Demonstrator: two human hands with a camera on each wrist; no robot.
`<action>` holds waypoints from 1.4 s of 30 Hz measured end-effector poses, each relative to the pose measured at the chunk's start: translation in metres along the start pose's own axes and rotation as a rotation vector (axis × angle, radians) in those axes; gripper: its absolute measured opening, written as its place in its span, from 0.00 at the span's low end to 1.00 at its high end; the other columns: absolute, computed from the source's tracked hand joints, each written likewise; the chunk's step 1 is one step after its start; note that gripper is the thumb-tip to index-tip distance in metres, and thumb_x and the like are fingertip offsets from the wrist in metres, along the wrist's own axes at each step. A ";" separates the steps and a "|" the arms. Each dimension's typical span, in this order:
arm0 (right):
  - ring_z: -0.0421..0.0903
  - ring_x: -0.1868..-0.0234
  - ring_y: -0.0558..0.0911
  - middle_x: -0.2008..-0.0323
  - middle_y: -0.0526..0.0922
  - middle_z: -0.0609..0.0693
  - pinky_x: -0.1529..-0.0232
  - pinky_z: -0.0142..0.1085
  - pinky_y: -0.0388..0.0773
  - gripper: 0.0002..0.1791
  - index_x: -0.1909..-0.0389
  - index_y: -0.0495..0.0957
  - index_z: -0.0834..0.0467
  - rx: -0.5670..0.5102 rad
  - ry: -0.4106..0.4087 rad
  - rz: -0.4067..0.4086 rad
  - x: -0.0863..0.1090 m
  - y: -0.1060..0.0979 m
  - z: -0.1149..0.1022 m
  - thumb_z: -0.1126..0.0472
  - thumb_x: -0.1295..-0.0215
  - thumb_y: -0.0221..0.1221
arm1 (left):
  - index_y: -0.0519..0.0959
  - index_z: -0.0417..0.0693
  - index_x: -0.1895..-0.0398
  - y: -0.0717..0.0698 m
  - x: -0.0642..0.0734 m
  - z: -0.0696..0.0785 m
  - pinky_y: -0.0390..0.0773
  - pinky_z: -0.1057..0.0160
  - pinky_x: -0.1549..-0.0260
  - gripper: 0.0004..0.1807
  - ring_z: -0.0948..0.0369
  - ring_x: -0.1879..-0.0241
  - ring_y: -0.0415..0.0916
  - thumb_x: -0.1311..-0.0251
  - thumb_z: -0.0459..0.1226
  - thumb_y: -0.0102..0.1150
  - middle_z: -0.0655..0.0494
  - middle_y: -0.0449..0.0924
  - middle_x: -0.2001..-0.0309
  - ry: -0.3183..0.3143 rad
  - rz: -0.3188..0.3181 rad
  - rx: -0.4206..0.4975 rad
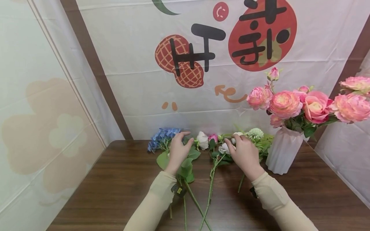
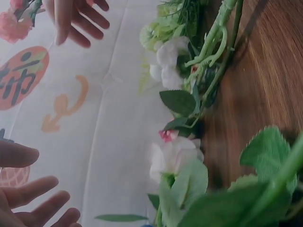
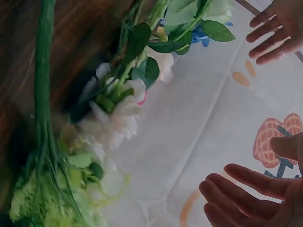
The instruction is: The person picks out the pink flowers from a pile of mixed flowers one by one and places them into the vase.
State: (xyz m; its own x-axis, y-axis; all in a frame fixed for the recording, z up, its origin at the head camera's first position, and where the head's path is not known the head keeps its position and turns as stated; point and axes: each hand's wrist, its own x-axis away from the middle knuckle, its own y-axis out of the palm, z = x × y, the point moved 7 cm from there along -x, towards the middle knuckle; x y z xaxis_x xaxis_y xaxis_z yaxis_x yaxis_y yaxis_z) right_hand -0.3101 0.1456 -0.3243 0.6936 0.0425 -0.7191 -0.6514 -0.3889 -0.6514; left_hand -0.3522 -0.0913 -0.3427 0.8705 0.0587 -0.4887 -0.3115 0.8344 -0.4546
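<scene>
Both hands are held up over a row of artificial flowers lying on the table, with nothing in their grasp. My left hand (image 1: 180, 152) is above the leafy stems beside the blue hydrangea (image 1: 162, 139), its fingers spread in the left wrist view. Over the right part of the row is my right hand (image 1: 245, 155), fingers loosely extended, near a white flower (image 1: 224, 148) and the green pompom flower (image 1: 255, 133). Between the hands lie a white rose (image 1: 202, 140) and a small pink flower (image 1: 213, 138). Green stems (image 1: 212, 179) cross toward the front edge.
At the right stands a white fluted vase (image 1: 284, 152) filled with pink flowers (image 1: 315, 106). Green foliage (image 1: 264, 147) lies beside it. A printed white cloth (image 1: 138, 80) hangs behind the brown wooden table (image 1: 115, 183).
</scene>
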 end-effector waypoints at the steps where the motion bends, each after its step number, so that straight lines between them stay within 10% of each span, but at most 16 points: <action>1: 0.56 0.75 0.79 0.72 0.81 0.57 0.79 0.50 0.74 0.20 0.62 0.80 0.60 -0.004 0.003 -0.009 0.000 0.003 0.000 0.45 0.36 0.57 | 0.79 0.45 0.48 0.003 0.000 0.001 0.70 0.49 0.49 0.18 0.48 0.49 0.72 0.41 0.39 0.60 0.45 0.78 0.48 0.004 -0.002 0.009; 22: 0.60 0.69 0.82 0.64 0.82 0.62 0.76 0.53 0.77 0.23 0.59 0.81 0.61 -0.022 0.091 -0.150 0.004 0.042 -0.008 0.43 0.36 0.56 | 0.82 0.39 0.58 0.065 -0.010 -0.006 0.75 0.52 0.57 0.13 0.45 0.58 0.77 0.48 0.32 0.63 0.41 0.81 0.59 -0.021 -0.058 -0.131; 34: 0.60 0.73 0.82 0.68 0.83 0.62 0.79 0.51 0.76 0.23 0.61 0.81 0.63 -0.008 0.093 -0.162 0.003 0.047 -0.008 0.44 0.35 0.56 | 0.83 0.44 0.74 0.101 -0.019 -0.019 0.76 0.63 0.72 0.04 0.57 0.72 0.78 0.49 0.36 0.66 0.53 0.83 0.72 -0.127 -0.233 -0.292; 42: 0.62 0.71 0.82 0.66 0.83 0.63 0.77 0.52 0.76 0.23 0.60 0.81 0.62 -0.022 0.112 -0.187 0.004 0.047 -0.007 0.44 0.36 0.56 | 0.73 0.46 0.86 0.122 -0.018 -0.030 0.68 0.62 0.83 0.15 0.59 0.81 0.72 0.51 0.40 0.68 0.55 0.77 0.82 -0.205 -0.306 -0.343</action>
State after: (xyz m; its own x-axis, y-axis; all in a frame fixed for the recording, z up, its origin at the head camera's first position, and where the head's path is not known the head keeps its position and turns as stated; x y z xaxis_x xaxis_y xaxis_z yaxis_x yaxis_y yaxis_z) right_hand -0.3357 0.1206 -0.3562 0.8322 0.0133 -0.5542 -0.5027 -0.4036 -0.7645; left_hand -0.4170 -0.0067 -0.4116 0.9878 -0.0259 -0.1539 -0.1072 0.6041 -0.7897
